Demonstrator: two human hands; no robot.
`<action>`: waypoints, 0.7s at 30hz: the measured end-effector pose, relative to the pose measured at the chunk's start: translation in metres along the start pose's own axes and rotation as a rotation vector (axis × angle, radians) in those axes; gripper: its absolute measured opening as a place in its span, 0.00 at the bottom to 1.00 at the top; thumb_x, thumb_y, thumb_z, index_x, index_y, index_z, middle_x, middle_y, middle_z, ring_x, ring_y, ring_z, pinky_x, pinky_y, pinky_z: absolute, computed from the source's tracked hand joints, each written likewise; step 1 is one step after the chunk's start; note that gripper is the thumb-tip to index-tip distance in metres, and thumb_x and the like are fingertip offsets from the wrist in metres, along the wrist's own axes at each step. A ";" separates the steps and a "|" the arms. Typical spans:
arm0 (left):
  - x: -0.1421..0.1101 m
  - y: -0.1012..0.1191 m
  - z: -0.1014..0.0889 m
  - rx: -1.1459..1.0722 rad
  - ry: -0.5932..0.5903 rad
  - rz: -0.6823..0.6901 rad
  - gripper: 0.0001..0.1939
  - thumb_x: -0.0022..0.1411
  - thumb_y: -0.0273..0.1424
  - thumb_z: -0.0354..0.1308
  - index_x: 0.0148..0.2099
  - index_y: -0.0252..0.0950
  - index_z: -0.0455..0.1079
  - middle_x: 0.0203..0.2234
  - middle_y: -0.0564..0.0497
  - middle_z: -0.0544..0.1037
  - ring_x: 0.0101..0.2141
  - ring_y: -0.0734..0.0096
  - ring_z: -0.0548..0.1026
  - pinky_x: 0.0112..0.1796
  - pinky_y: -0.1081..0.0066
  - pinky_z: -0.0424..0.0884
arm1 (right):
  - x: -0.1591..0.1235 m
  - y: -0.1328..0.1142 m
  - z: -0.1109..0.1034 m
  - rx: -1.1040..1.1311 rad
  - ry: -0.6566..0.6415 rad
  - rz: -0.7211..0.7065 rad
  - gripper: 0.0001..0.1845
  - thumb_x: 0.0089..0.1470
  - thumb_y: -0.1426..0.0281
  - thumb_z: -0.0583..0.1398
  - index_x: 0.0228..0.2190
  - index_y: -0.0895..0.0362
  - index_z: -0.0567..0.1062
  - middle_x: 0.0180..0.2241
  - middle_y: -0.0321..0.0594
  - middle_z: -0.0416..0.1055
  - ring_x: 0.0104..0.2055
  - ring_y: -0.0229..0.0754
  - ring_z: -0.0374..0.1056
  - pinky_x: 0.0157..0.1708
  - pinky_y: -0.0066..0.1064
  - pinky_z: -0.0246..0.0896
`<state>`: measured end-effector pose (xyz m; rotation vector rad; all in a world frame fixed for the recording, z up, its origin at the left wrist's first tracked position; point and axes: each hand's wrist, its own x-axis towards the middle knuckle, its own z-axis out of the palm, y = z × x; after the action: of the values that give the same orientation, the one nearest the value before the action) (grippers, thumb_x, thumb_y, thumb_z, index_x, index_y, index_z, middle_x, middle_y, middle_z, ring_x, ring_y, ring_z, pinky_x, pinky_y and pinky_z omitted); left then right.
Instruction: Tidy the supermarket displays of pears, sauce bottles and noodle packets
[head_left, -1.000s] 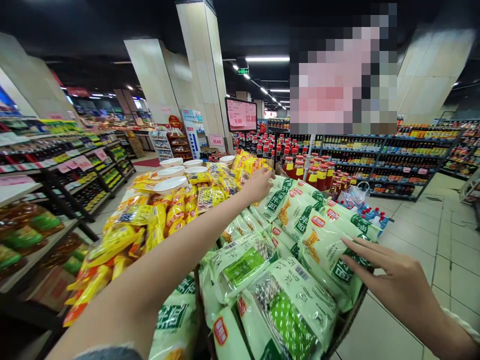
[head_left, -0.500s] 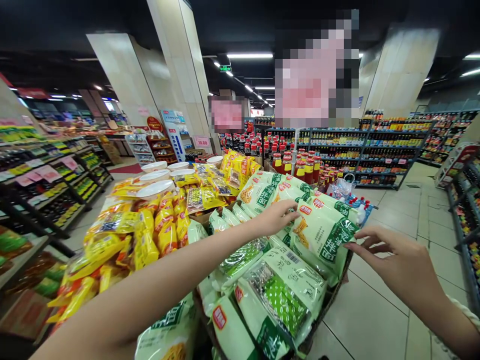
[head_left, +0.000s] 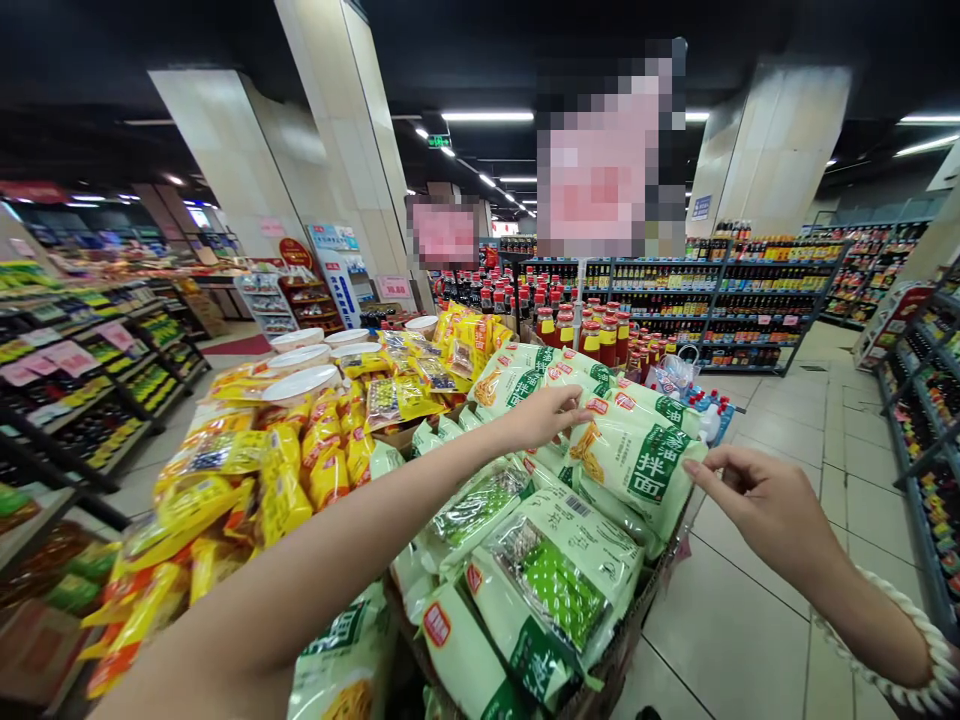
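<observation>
Flat, pale tiles (head_left: 712, 600) cover the shop floor. At 4 o'clock from the middle, a puffy, shiny green packet (head_left: 630, 455) lies on more soft packs (head_left: 570, 570). The left hand (head_left: 551, 415), bent and narrow, is at its left side. The right hand (head_left: 765, 495), narrow too, has its thumb on the right edge. I can't tell if either hand pinches it. Crinkly yellow bags (head_left: 285, 480) sit at 8 o'clock.

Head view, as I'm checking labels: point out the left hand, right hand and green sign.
Left hand (head_left: 546, 415), head view: back of the hand.
Right hand (head_left: 772, 500), head view: back of the hand.
Green sign (head_left: 438, 142), head view: its face.
</observation>
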<state>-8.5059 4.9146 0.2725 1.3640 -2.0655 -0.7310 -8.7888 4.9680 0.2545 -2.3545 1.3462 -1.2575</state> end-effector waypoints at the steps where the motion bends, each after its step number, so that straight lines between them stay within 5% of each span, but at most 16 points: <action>1: 0.002 0.002 -0.002 -0.015 -0.012 -0.011 0.17 0.67 0.41 0.53 0.31 0.41 0.50 0.25 0.55 0.68 0.28 0.69 0.72 0.26 0.70 0.67 | -0.002 0.000 0.000 0.006 0.017 0.021 0.30 0.59 0.43 0.56 0.22 0.55 0.75 0.13 0.31 0.58 0.15 0.35 0.54 0.15 0.28 0.48; 7: 0.010 0.012 0.001 0.126 -0.003 0.020 0.17 0.65 0.41 0.55 0.31 0.41 0.53 0.22 0.56 0.69 0.24 0.69 0.70 0.27 0.68 0.67 | -0.008 0.003 0.000 -0.044 0.048 -0.025 0.33 0.57 0.40 0.56 0.18 0.54 0.74 0.10 0.30 0.55 0.13 0.34 0.52 0.14 0.28 0.44; 13: 0.004 -0.001 0.015 -0.051 -0.106 -0.137 0.17 0.65 0.44 0.57 0.33 0.40 0.57 0.29 0.53 0.72 0.31 0.66 0.75 0.30 0.66 0.74 | -0.009 0.017 0.008 -0.229 0.075 -0.149 0.30 0.62 0.45 0.54 0.20 0.53 0.75 0.14 0.32 0.65 0.14 0.36 0.60 0.18 0.29 0.53; 16: 0.003 -0.015 -0.012 -0.072 -0.128 -0.110 0.18 0.67 0.49 0.53 0.38 0.38 0.65 0.36 0.48 0.78 0.36 0.65 0.78 0.33 0.67 0.76 | -0.017 0.013 0.005 -0.377 0.265 -0.254 0.22 0.63 0.50 0.58 0.30 0.55 0.77 0.25 0.38 0.76 0.22 0.39 0.70 0.24 0.31 0.61; 18: 0.005 -0.031 -0.041 0.064 -0.037 -0.104 0.20 0.70 0.47 0.47 0.43 0.37 0.69 0.42 0.44 0.79 0.40 0.65 0.78 0.35 0.68 0.76 | -0.021 0.008 0.003 -0.439 0.373 -0.384 0.17 0.62 0.56 0.61 0.42 0.57 0.77 0.38 0.46 0.80 0.36 0.47 0.77 0.38 0.36 0.68; 21: 0.008 -0.066 -0.076 0.440 0.108 -0.231 0.15 0.67 0.39 0.49 0.42 0.35 0.72 0.37 0.43 0.81 0.37 0.63 0.79 0.35 0.68 0.74 | -0.025 0.004 0.010 -0.421 0.202 -0.705 0.21 0.64 0.61 0.60 0.55 0.57 0.73 0.55 0.49 0.75 0.58 0.55 0.70 0.61 0.48 0.59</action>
<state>-8.4130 4.8746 0.2807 1.8613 -2.0796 -0.2851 -8.7903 4.9825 0.2316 -3.2578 0.9022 -1.5201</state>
